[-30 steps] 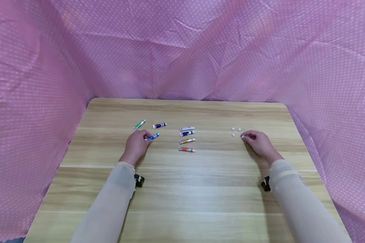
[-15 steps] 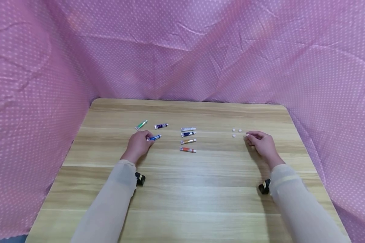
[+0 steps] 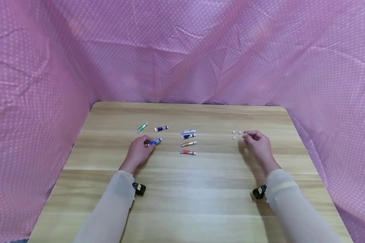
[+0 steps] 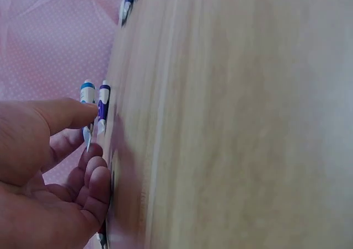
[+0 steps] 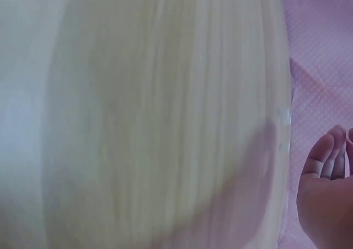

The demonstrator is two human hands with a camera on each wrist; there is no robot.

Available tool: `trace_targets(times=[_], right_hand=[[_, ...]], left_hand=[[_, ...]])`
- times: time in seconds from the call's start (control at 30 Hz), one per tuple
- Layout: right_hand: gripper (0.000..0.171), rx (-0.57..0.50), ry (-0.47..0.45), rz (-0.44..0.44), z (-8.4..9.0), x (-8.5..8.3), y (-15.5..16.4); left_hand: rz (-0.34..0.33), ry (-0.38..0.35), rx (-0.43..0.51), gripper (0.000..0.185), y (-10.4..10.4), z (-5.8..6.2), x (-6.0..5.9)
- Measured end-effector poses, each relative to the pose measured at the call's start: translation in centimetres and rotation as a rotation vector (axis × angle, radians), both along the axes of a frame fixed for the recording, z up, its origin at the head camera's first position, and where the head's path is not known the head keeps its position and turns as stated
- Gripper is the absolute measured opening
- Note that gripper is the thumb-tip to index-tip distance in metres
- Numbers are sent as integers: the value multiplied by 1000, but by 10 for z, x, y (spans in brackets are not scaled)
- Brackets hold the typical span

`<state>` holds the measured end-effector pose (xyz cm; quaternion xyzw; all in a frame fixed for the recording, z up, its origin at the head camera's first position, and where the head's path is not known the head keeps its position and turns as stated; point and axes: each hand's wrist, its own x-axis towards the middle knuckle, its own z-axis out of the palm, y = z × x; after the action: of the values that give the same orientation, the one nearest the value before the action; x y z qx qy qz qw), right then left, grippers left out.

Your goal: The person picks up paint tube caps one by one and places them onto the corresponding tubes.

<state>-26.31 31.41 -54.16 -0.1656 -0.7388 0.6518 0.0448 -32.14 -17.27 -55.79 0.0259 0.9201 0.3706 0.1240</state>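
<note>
My left hand (image 3: 148, 143) grips a small blue paint tube (image 3: 155, 141) by its tail end, low over the wooden table (image 3: 182, 189). In the left wrist view the thumb and fingers (image 4: 91, 174) close around that blue tube (image 4: 87, 90). My right hand (image 3: 246, 136) pinches a tiny white cap (image 3: 244, 135) between thumb and fingertips, just above the table. Three more white caps (image 3: 233, 132) lie just left of it. The right wrist view shows only curled fingers (image 5: 322, 160) at the table's edge.
A column of several paint tubes (image 3: 188, 136) lies at the table's middle, with the orange one (image 3: 187, 152) nearest me. A green tube (image 3: 141, 127) and a purple tube (image 3: 161, 129) lie beyond my left hand. Pink dotted cloth (image 3: 182, 50) surrounds the table.
My right hand has closed on a white cap and raised it a little off the table. My left hand keeps its hold on the blue tube and has drawn back slightly.
</note>
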Motion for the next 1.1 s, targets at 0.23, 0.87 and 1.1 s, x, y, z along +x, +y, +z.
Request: trace_targets(times=[0.23,0.87,1.1], right_hand=[[19,-83,30,-24,6,9,-12],[19,-219,136,-1,19,22,-27],[12,-238,169,28,25,26,-34]], left_hand=[[36,-19,62,24,2,3,16],[140,-28,191,33,15,15,50],[167,-53,235,31,20,17,63]])
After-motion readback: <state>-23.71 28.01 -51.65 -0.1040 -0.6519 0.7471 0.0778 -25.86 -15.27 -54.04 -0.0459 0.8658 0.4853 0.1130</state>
